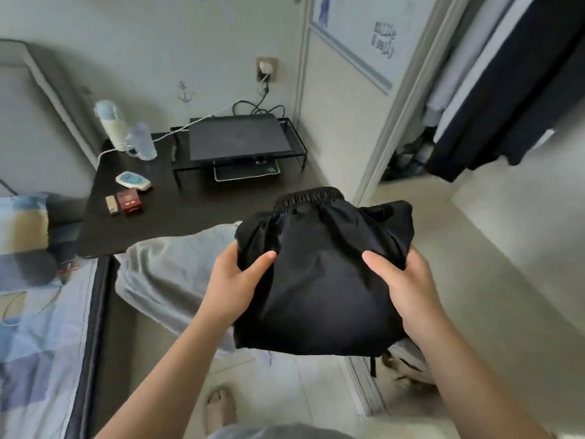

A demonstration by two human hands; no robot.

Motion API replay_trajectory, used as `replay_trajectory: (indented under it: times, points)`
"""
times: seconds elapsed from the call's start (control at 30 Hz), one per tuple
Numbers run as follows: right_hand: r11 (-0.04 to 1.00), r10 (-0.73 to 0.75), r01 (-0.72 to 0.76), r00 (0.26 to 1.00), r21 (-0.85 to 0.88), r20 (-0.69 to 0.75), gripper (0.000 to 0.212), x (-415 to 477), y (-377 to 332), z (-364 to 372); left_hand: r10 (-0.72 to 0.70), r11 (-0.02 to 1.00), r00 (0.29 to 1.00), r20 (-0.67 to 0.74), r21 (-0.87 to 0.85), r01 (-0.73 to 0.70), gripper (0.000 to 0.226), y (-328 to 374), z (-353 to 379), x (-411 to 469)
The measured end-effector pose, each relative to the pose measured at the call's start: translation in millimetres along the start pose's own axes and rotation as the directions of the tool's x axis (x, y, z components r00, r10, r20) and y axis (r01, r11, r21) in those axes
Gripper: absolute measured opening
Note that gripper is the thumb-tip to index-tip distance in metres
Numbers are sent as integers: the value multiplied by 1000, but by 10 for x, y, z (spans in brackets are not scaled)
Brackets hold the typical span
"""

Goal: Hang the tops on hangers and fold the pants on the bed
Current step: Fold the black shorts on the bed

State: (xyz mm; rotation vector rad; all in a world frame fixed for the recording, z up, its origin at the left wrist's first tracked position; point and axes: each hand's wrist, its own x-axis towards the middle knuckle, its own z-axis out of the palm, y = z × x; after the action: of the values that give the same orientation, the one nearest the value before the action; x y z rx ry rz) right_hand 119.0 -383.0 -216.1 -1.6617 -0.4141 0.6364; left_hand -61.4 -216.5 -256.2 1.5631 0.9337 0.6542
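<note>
I hold a folded pair of black pants (pixel 319 274) in the air in front of me, its elastic waistband at the far edge. My left hand (pixel 234 280) grips the bundle's left side, thumb on top. My right hand (pixel 408 286) grips its right side in the same way. The bed (pixel 34 350) with blue patterned bedding lies at the lower left. A grey garment (pixel 164 274) hangs over the corner of the dark desk, just left of my left hand. Dark tops (pixel 506 90) hang in the open wardrobe at the upper right.
A dark desk (pixel 177 217) stands ahead with a laptop (pixel 237 137) on a wire stand, two bottles (pixel 126 131), a small white device and small boxes. Cables run to a wall socket (pixel 266 69). My slippered foot (pixel 220 410) stands on the pale floor.
</note>
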Motion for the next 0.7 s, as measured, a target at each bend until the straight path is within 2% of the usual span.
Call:
replay_trajectory:
  times: [0.17, 0.33, 0.43, 0.53, 0.7]
  points:
    - [997, 62, -52, 976, 53, -211, 26, 141, 163, -842, 47, 998, 975, 215, 23, -53, 14, 213, 993, 355]
    - [993, 93, -50, 899, 111, -429, 24, 292, 440, -1500, 53, 995, 899, 435, 55, -85, 13, 261, 1993, 685]
    - [988, 121, -49, 836, 147, -535, 23, 450, 636, -1791, 40, 989, 832, 554, 97, -112, 18, 240, 2581, 918]
    - [982, 164, -60, 743, 180, -649, 23, 673, 824, -2028, 10, 979, 756, 655, 149, -142, 22, 243, 3155, 1184]
    - [964, 248, -75, 601, 255, -760, 26, 1104, 1065, -2358, -27, 949, 594, 804, 207, -237, 25, 219, 4023, 1671]
